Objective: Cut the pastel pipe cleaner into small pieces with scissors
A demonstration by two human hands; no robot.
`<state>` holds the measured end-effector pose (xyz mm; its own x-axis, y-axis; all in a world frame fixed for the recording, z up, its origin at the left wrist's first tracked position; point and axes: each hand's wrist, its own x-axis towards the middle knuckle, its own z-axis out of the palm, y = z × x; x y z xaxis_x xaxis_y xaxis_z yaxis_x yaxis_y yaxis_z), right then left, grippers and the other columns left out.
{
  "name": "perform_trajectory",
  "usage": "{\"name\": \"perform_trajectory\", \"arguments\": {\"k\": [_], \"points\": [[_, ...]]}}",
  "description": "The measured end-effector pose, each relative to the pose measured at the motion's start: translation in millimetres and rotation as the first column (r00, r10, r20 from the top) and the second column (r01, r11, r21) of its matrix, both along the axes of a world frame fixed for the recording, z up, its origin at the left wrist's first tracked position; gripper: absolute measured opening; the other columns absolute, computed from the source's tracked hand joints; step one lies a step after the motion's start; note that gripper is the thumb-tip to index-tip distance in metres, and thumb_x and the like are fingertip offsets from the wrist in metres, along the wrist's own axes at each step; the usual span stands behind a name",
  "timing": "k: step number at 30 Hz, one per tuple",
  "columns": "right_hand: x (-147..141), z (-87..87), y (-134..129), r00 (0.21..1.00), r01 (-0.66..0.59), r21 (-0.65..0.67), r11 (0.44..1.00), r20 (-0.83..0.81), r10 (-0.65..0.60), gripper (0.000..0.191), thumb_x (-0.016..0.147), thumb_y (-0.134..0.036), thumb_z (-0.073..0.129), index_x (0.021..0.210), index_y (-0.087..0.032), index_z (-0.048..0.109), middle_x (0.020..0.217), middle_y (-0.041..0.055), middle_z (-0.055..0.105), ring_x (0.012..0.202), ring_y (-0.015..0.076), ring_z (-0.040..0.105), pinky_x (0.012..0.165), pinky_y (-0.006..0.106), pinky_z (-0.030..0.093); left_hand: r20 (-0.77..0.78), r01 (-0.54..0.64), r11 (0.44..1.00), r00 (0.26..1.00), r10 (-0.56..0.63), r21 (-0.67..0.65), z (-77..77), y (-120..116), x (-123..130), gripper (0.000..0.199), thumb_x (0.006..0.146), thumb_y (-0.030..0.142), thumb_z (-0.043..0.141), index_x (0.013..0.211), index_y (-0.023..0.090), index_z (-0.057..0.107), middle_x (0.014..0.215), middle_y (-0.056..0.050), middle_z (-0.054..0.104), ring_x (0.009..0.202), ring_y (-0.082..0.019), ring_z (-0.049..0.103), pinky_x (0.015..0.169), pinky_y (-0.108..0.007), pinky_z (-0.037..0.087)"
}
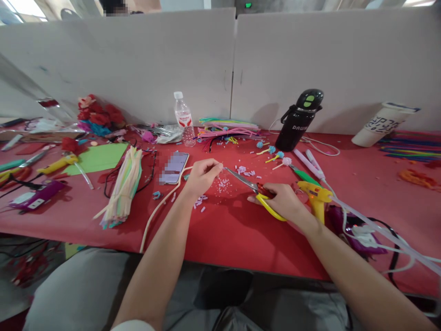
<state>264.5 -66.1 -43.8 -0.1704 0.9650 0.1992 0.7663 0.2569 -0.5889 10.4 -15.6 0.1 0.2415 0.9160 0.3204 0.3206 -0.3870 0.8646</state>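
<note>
My right hand [280, 198] grips scissors [243, 178] by their yellow and red handles, the blades pointing left. Close to the blade tips, my left hand [205, 177] is closed in a pinch; what its fingertips hold is too small to make out. Below and right of the fingertips lie tiny pale clippings [223, 185]. Short lilac pieces [246, 171] are scattered just beyond the scissors, and more lilac pieces [200, 201] lie beside my left wrist. A white cable [161, 204] passes behind my left wrist and runs to the table's front edge.
A phone [176, 168] and a bundle of pale fuzzy stems [123, 188] lie left. A yellow glue gun [319, 195] stands by my right wrist. Behind are a plastic bottle [184, 117], a black flask [299, 122], and small pompom-topped stems [275, 156]. A white cup [381, 124] leans far right.
</note>
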Motion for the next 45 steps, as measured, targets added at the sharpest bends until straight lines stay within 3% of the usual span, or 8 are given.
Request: {"name": "perform_trajectory", "arguments": {"k": [12, 29, 45], "points": [[-3.6, 5.2, -3.4, 1.000, 0.017, 0.037, 0.999, -0.025, -0.016, 0.052, 0.071, -0.055, 0.068, 0.057, -0.019, 0.033, 0.055, -0.0052, 0.027, 0.053, 0.0083, 0.024, 0.045, 0.022, 0.020, 0.004, -0.013, 1.000, 1.000, 0.013, -0.008, -0.8, 0.0, 0.4, 0.031, 0.089, 0.037, 0.052, 0.067, 0.016, 0.058, 0.060, 0.001, 0.054, 0.057, -0.011, 0.047, 0.055, -0.025, 0.035], [-0.2, -1.5, 1.6, 1.000, -0.002, 0.055, 0.998, 0.014, 0.002, 0.055, 0.072, -0.062, 0.064, 0.056, -0.018, 0.035, 0.053, -0.0050, 0.028, 0.053, 0.0085, 0.025, 0.045, 0.022, 0.020, -0.014, -0.005, 0.999, 1.000, 0.005, -0.037, 1.5, -2.4, 3.2, 0.033, 0.089, 0.040, 0.051, 0.067, 0.016, 0.056, 0.061, 0.001, 0.054, 0.056, -0.011, 0.048, 0.055, -0.025, 0.036], [-2.1, 3.6, -1.6, 1.000, 0.013, 0.028, 1.000, -0.013, -0.013, 0.056, 0.070, -0.062, 0.066, 0.056, -0.019, 0.033, 0.054, -0.0051, 0.027, 0.053, 0.0086, 0.024, 0.045, 0.022, 0.020, -0.020, 0.021, 1.000, 1.000, -0.021, 0.014, -0.3, -1.1, 1.5, 0.030, 0.090, 0.039, 0.050, 0.071, 0.016, 0.055, 0.064, 0.000, 0.052, 0.059, -0.012, 0.048, 0.057, -0.025, 0.036]]}}
